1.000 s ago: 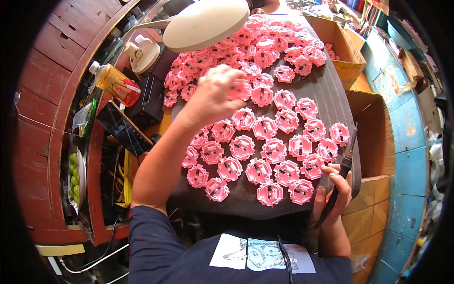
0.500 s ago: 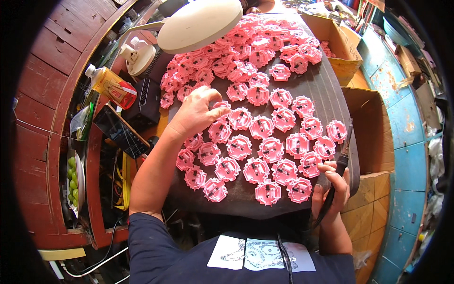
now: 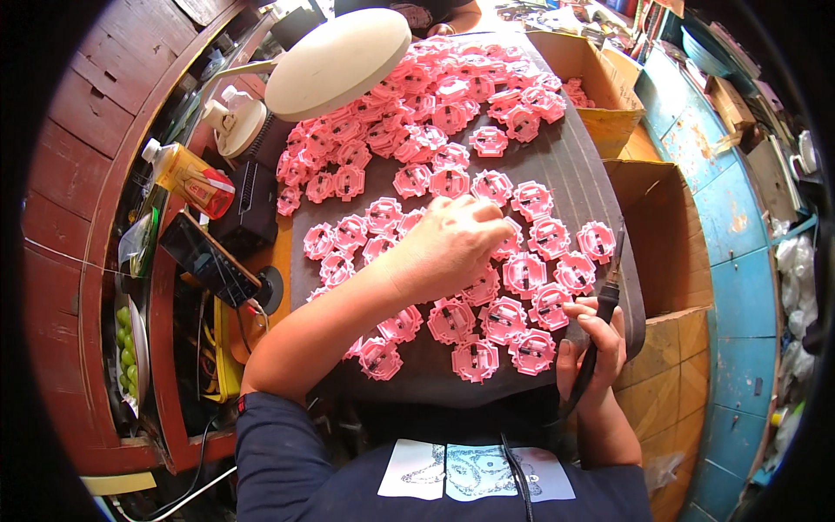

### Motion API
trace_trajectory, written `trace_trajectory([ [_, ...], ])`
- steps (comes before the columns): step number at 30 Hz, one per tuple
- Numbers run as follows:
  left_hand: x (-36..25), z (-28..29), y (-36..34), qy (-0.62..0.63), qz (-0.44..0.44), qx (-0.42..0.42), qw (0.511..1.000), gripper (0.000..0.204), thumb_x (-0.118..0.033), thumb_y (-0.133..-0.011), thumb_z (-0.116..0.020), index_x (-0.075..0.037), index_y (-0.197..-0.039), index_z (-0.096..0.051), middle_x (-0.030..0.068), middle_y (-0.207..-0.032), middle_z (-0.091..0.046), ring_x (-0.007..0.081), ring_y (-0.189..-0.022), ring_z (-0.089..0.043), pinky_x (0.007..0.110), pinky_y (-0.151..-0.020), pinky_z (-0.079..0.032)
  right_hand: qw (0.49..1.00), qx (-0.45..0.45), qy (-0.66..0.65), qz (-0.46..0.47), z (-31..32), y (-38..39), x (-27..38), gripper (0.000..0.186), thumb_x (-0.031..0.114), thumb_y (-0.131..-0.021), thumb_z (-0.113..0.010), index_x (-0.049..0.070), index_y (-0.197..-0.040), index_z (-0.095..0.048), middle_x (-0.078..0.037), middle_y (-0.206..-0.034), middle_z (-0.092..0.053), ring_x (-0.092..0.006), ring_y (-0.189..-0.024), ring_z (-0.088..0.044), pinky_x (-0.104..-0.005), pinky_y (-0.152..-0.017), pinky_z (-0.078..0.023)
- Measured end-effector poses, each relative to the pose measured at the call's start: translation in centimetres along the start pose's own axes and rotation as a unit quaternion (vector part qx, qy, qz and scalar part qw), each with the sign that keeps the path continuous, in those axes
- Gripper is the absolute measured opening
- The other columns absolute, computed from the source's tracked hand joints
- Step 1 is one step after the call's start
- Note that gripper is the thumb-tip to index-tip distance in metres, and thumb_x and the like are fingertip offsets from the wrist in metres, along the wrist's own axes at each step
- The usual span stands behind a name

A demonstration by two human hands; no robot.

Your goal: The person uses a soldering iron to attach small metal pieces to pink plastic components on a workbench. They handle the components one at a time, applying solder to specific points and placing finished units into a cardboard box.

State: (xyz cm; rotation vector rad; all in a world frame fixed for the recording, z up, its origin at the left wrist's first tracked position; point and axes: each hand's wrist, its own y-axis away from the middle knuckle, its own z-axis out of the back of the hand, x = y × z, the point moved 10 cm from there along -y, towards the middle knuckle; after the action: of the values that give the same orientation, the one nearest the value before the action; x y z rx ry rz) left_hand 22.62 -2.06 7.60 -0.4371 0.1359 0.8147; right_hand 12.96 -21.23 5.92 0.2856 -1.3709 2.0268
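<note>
My left hand reaches over the middle of a spread of pink plastic pieces, each with small dark parts inside. Its fingers are curled down among them; what they grip, if anything, is hidden. My right hand is closed round a black-handled soldering iron at the right edge of the dark board, its metal tip pointing up. A dense heap of the same pieces fills the far part of the board.
A white lamp overhangs the back left. A bottle, phone, black box and green fruit stand left. Cardboard boxes line the right. Another person's arm shows at the far end.
My left hand has moved from the left of the spread toward its middle, most recently rightward and slightly down. My right hand still grips the iron. The whole view has shifted somewhat.
</note>
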Motion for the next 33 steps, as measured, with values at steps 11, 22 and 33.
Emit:
trace_trajectory([
  [11,7.0,0.0,-0.8,-0.025,0.075,-0.004,0.997,0.046,0.005,-0.09,-0.059,-0.004,-0.135,-0.065,0.014,-0.129,-0.068,0.0325,-0.123,-0.065,0.045,-0.105,-0.05,1.0,-0.008,-0.013,0.004,0.1,-0.1,0.1,0.038,0.013,-0.095,-0.073,0.004,-0.127,-0.056,-0.021,-0.113,-0.075,-0.0374,-0.099,-0.068,-0.0501,-0.09,-0.052],
  [22,11.9,6.4,2.1,-0.01,0.16,-0.07,0.985,0.033,0.014,-0.086,-0.054,0.001,-0.108,-0.074,0.0169,-0.115,-0.071,0.0347,-0.112,-0.068,0.042,-0.103,-0.053,1.0,-0.011,-0.009,0.007,0.1,0.1,0.1,0.038,0.013,-0.094,-0.073,0.004,-0.128,-0.056,-0.021,-0.113,-0.075,-0.038,-0.098,-0.068,-0.0508,-0.09,-0.051],
  [33,11.6,5.1,5.0,-0.002,0.169,-0.035,0.985,0.034,0.012,-0.088,-0.056,-0.001,-0.116,-0.072,0.0164,-0.116,-0.07,0.0355,-0.109,-0.069,0.04,-0.097,-0.054,1.0,-0.001,0.005,0.008,-0.1,-0.1,0.5,0.038,0.013,-0.094,-0.072,0.003,-0.126,-0.056,-0.022,-0.11,-0.074,-0.0384,-0.097,-0.068,-0.0509,-0.089,-0.052],
])
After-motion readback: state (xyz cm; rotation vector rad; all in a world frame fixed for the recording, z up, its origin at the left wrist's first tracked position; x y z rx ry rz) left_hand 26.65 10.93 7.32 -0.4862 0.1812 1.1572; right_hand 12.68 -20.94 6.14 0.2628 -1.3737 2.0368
